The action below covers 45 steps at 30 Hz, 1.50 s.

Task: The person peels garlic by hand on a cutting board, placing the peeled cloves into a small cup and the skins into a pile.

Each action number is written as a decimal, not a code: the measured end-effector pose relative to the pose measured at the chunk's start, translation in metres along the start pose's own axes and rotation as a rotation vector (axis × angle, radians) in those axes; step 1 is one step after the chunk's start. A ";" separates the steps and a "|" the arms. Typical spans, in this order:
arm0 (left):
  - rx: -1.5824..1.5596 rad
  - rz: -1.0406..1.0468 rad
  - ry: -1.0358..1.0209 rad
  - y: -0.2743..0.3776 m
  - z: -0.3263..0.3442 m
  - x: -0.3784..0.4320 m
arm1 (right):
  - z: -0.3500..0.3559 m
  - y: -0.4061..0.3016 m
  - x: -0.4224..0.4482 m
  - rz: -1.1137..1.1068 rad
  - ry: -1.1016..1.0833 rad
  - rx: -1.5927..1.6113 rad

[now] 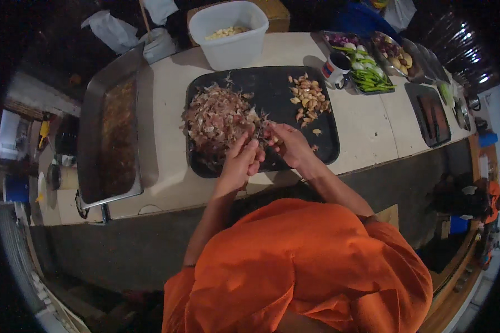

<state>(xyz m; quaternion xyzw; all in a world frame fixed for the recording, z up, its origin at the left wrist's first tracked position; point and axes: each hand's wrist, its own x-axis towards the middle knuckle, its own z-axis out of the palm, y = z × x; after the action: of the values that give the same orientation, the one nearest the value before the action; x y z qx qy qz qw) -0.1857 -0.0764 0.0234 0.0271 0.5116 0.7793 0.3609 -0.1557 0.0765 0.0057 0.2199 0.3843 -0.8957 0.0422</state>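
Note:
Over the front of a dark tray (271,83), my two hands are close together with their fingers curled. Papery garlic skin (265,125) is pinched in the fingertips of my right hand (291,143). My left hand (242,160) is beside the heap of garlic skins (216,112); a thin pale strip shows at its fingertips, too blurred to name, and what its fingers hold is hidden. Unpeeled garlic cloves (310,98) lie piled on the tray's right side. A single clove (316,131) lies apart, nearer my right wrist.
A white plastic tub (233,52) with peeled cloves stands behind the tray. To the left is a deep metal pan (139,175) of brownish food. A mug (336,68), a tray of green chillies and onions (368,79), a metal bowl (416,73) and a knife tray (429,112) are rightward.

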 end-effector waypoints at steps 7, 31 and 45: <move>0.006 -0.043 -0.036 -0.008 0.003 0.002 | 0.007 0.004 -0.006 -0.027 -0.024 -0.054; 0.002 0.147 0.146 -0.014 -0.016 -0.005 | 0.007 0.009 -0.010 -0.034 -0.074 0.041; 1.576 0.373 0.181 -0.005 -0.015 0.025 | 0.151 -0.147 0.090 -0.693 -0.061 -0.855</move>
<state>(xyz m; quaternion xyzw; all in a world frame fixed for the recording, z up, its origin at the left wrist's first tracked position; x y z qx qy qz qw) -0.2074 -0.0722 0.0045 0.2949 0.9240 0.2366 0.0576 -0.3270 0.0813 0.1571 0.0176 0.7622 -0.6274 -0.1585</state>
